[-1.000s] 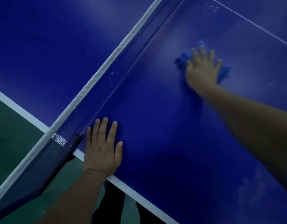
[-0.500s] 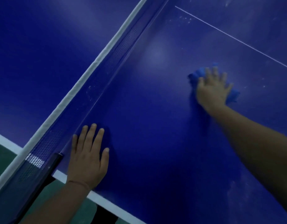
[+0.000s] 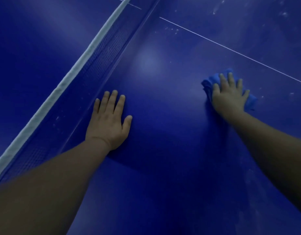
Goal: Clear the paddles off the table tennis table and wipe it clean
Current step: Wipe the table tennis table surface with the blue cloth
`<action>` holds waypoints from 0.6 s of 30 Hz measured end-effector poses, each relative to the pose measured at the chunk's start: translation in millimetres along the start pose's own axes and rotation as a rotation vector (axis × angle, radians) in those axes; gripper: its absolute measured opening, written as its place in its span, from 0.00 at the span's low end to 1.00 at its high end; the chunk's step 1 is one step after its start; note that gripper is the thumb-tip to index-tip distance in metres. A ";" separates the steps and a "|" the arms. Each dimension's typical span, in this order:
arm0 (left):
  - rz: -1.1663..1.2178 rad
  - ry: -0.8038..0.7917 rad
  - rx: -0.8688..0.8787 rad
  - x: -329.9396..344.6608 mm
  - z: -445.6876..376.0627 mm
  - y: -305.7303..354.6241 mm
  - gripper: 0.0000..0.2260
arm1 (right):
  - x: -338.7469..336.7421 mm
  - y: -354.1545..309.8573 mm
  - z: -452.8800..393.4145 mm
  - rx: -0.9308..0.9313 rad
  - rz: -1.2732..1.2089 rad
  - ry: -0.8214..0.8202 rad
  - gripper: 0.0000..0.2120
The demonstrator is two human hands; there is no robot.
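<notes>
Left hand [image 3: 109, 122] lies flat on the blue table [image 3: 163, 150], fingers straight, holding nothing, just beside the net [image 3: 102, 53]. Right hand [image 3: 229, 97] presses a blue cloth [image 3: 210, 81] down with spread fingers, near the thin white centre line [image 3: 231, 50]. Lots of bare surface between both hands. White specks dot the far corner.

your blue cloth [image 3: 210, 83] lies bunched on the dark blue table [image 3: 171, 150], pressed flat under your right hand [image 3: 228, 97], just short of the thin white centre line; pale smudges dot the surface beyond it.
</notes>
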State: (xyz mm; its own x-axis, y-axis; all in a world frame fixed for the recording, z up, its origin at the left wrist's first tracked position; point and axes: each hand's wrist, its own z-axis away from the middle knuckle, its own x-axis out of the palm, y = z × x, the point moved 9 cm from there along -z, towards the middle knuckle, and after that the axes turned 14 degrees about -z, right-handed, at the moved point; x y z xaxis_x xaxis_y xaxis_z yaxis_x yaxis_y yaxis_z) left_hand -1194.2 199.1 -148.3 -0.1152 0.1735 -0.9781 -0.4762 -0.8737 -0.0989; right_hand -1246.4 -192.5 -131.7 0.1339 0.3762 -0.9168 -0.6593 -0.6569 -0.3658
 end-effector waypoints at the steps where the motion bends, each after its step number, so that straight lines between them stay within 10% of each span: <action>1: -0.004 -0.009 -0.001 1.3 0.3 0.0 0.34 | 1.0 -0.4 3.0 -0.009 0.007 0.003 0.27; 12: 0.150 0.128 -0.020 -7.6 2.8 -1.8 0.32 | 134.5 -276.3 105.0 -1.070 0.197 -0.407 0.26; 18: 0.062 0.032 -0.010 0.6 -1.6 -1.1 0.31 | 102.7 -279.6 -60.1 -0.679 0.118 -0.242 0.26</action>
State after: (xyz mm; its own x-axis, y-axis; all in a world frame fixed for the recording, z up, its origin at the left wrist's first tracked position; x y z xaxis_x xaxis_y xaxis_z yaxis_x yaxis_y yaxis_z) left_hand -1192.4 199.4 -149.1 -0.1160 0.1046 -0.9877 -0.4602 -0.8869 -0.0399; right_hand -1003.8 -9.5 -133.2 -0.1286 0.3604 -0.9239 -0.0445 -0.9328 -0.3576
